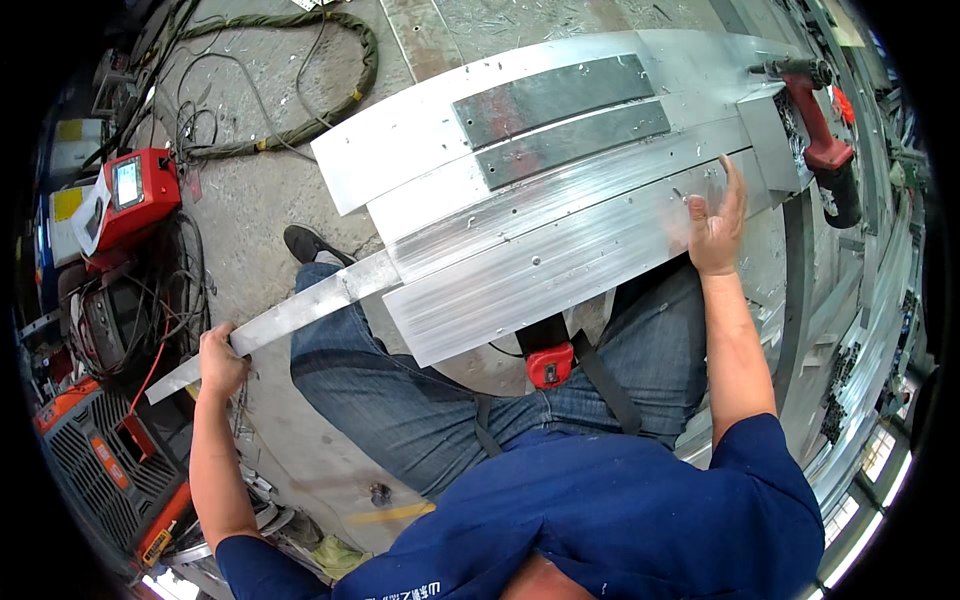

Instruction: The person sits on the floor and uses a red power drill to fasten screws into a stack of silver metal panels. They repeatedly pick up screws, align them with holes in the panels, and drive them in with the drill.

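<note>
My left hand is closed around a long, narrow silver metal strip. The strip slants up to the right, and its far end meets the aluminium plates. Several bright aluminium plates lie side by side in front of me, with metal shavings scattered over them. Near the right end of the closest plate, my right hand is open, thumb and fingers spread; whether it presses on the plate I cannot tell. Two dark grey flat bars with small holes rest on top of the plates.
A red and black cordless drill lies past the plates' right end, beside a box of shavings. Left stand a red machine with a screen and an orange-black unit. A thick hose curls on the floor. A red tape measure hangs at my waist.
</note>
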Demonstrator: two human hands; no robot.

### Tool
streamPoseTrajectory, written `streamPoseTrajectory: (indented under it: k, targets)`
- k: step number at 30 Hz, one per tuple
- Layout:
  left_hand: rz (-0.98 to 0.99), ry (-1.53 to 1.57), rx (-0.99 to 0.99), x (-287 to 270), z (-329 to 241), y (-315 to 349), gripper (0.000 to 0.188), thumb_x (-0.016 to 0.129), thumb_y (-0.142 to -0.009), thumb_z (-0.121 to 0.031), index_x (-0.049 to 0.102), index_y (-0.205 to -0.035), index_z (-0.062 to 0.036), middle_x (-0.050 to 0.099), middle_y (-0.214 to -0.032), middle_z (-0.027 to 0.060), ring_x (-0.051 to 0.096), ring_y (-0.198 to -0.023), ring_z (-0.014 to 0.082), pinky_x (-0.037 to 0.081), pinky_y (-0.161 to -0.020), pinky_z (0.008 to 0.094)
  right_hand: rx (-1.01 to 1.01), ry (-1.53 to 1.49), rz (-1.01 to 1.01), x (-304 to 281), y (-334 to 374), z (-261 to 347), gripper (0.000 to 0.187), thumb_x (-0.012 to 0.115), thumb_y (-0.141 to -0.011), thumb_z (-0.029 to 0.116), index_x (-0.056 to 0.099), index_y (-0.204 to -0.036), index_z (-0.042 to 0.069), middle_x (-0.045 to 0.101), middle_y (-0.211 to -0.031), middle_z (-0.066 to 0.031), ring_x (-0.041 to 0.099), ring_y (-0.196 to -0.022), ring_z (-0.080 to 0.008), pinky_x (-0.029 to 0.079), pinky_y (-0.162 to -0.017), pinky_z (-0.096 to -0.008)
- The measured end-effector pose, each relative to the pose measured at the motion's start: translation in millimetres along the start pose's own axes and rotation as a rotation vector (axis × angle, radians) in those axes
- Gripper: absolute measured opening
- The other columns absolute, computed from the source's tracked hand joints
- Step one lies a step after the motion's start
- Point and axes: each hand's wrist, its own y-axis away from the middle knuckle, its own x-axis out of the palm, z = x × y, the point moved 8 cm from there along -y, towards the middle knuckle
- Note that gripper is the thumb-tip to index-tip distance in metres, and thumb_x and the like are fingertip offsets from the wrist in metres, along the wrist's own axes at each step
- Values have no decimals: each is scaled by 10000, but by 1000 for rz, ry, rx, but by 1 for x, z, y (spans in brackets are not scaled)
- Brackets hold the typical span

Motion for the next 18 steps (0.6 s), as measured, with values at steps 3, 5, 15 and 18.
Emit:
streamPoseTrajectory:
  k: [3, 5, 15, 18]
  targets:
    - [-2, 10, 1, -1, -9, 0, 411, 729, -563, 26, 667, -968, -5, 662, -996, 232, 573, -1066, 454, 470, -945, 478, -7, -11, -24, 2, 3, -3, 772, 595, -969, 568, 442, -1457, -10, 515, -1424, -215, 466, -1337, -389, 340, -1139, -470]
    - [11, 22, -19, 7, -7, -1, 397, 732, -566, 18, 661, -955, -6, 660, -980, 232, 576, -1049, 458, 471, -937, 479, -4, -27, -31, 4, 2, -3, 769, 592, -970, 569, 445, -1453, -12, 518, -1422, -214, 472, -1332, -389, 344, -1137, -469]
    - [-11, -28, 84, 17, -73, -14, 304, 736, -619, -24, 657, -913, -18, 666, -965, 218, 585, -1017, 445, 472, -908, 480, 23, -45, -43, -2, 1, -3, 763, 606, -958, 571, 476, -1423, -20, 539, -1403, -209, 500, -1305, -384, 362, -1120, -461]
    - [-1, -36, 69, 16, -64, -15, 300, 741, -612, -30, 643, -895, -16, 661, -959, 219, 582, -1019, 442, 467, -908, 477, 37, -37, -38, 1, 3, 0, 763, 615, -952, 571, 483, -1416, -21, 546, -1390, -210, 508, -1293, -384, 369, -1112, -462]
